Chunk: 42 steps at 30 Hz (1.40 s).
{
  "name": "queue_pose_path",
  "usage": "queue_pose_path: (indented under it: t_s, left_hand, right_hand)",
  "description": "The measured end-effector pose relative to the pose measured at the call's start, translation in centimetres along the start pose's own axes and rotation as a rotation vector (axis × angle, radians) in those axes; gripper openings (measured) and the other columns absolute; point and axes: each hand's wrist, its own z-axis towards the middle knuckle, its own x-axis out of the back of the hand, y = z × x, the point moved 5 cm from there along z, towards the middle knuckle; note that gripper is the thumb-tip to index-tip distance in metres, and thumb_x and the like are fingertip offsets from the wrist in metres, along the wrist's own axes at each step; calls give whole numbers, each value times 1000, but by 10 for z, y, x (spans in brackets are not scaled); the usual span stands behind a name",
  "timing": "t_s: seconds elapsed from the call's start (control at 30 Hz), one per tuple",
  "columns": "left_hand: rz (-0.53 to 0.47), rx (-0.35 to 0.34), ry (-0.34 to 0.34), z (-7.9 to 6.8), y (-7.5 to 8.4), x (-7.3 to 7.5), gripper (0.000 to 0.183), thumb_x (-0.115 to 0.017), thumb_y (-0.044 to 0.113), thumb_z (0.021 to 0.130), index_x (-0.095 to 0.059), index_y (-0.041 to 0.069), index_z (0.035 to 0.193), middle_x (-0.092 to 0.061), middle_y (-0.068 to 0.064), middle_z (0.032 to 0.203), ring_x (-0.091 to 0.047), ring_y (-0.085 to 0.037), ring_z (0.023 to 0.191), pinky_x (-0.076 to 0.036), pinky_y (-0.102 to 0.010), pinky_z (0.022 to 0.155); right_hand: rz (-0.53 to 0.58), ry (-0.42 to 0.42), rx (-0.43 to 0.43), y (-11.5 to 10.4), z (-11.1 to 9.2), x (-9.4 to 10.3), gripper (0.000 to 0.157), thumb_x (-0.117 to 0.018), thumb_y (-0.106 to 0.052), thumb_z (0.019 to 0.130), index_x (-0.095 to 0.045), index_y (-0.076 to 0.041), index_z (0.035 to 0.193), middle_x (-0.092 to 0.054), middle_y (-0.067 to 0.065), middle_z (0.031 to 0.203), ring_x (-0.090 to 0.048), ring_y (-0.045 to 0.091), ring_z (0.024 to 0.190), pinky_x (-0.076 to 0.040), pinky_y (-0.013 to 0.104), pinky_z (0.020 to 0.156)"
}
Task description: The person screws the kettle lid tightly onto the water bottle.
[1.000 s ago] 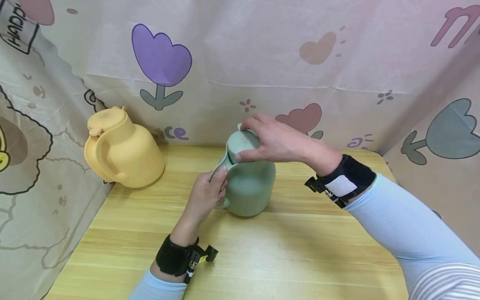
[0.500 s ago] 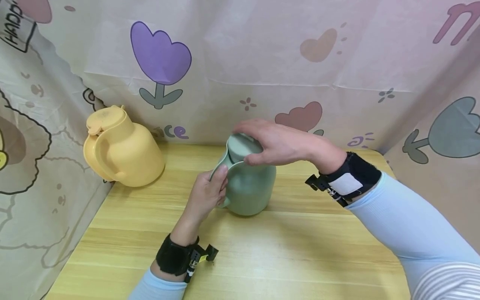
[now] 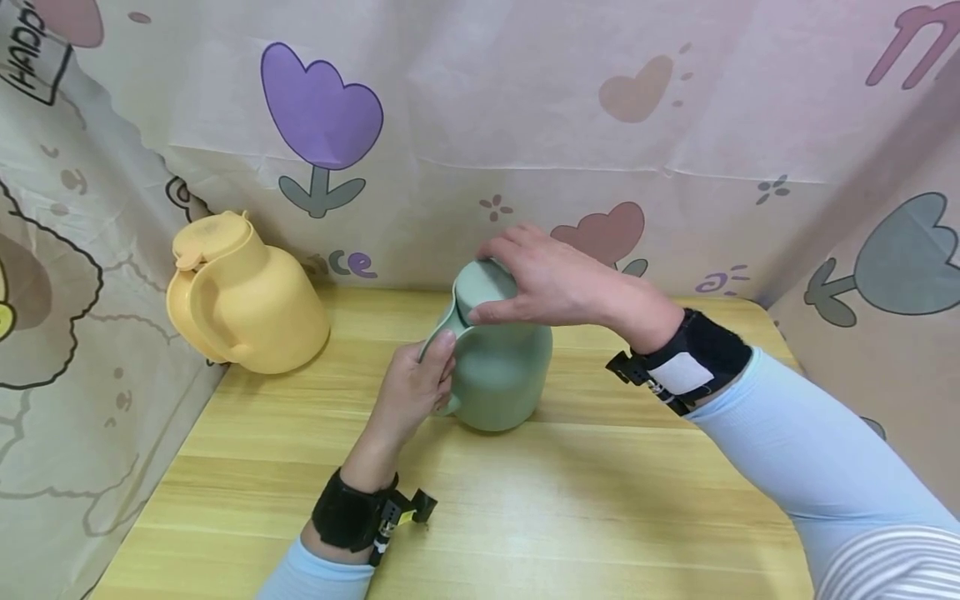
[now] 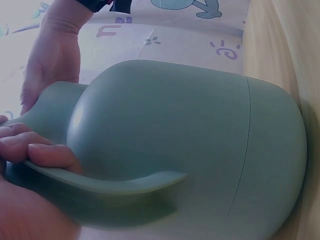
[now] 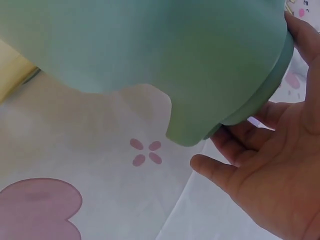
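A green thermos jug (image 3: 498, 379) stands upright on the wooden table. My left hand (image 3: 412, 387) grips its handle, thumb on top; in the left wrist view the fingers curl round the handle (image 4: 115, 186). Over the round lid (image 3: 482, 290) is my right hand (image 3: 558, 283), holding it by the rim with the thumb on the near side and the fingers on the far side. The lid sits in the jug's mouth. From the right wrist, the spout (image 5: 187, 125) and the lid's edge show, with the right hand's (image 5: 275, 175) fingers spread around them.
A yellow thermos jug (image 3: 255, 308) stands at the table's back left corner, its handle facing left. Printed cloth (image 3: 480, 100) hangs behind and at both sides of the wooden table (image 3: 540, 508).
My right hand slid right over the lid half a second ago, and is now back at the left with its thumb on the near rim. The left hand and jug stay put.
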Motion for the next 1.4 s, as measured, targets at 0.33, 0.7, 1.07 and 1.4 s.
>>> queue_pose_path:
  t_s: [0.33, 0.7, 1.07, 1.4]
  left_hand:
    - [-10, -5, 5, 0, 0, 0, 55, -46, 39, 102, -38, 3, 61, -35, 1, 48, -32, -16, 39, -29, -24, 40]
    - [-26, -3, 1, 1, 0, 0, 53, -46, 39, 101, -38, 5, 61, -35, 1, 47, -31, -16, 38, -28, -25, 39]
    - [-28, 4, 0, 1, -1, -1, 53, -47, 39, 101, -38, 6, 60, -36, 1, 47, -32, -16, 38, -28, -24, 39]
    - [-19, -1, 9, 1, -1, 1, 53, -47, 39, 101, -38, 6, 61, -35, 1, 48, -32, -17, 40, -30, -26, 40]
  right_hand:
    - [-10, 39, -23, 1, 0, -1, 76, -60, -76, 75, -53, -19, 125, -50, 3, 121, -41, 19, 110, -45, 38, 82]
    - [-28, 69, -57, 0, 1, -3, 80, -58, -80, 72, -53, -15, 117, -49, 4, 112, -41, 21, 101, -43, 38, 78]
    - [64, -78, 19, 7, -4, 9, 68, -67, -64, 78, -52, -21, 129, -50, -2, 120, -42, 17, 107, -43, 36, 84]
    - [79, 28, -117, 9, -2, -1, 79, -62, -80, 69, -52, -15, 112, -47, 1, 109, -44, 19, 98, -43, 36, 79]
